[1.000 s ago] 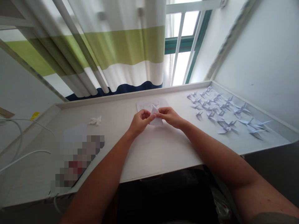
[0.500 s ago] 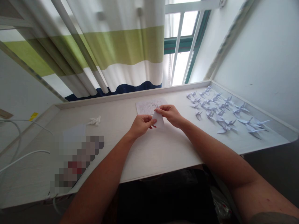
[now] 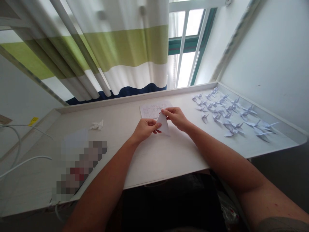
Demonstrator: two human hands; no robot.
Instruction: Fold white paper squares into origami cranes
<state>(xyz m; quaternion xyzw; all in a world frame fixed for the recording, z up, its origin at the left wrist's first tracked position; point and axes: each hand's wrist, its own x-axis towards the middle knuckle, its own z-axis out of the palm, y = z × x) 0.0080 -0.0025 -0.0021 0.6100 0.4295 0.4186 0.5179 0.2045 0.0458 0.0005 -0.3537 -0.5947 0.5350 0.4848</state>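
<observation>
Folding step, it seems — left hand and right hand, each nearly closed, pinch a paper triangle by side and tip above the desk — the next move probably calling for a firm, even crease.

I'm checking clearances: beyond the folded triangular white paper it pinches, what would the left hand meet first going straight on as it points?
Beyond that folded white paper, the left hand would probably meet the right hand, which pinches the paper's top; exact depth is unclear.

Left hand and right hand pinch folded paper.
</observation>
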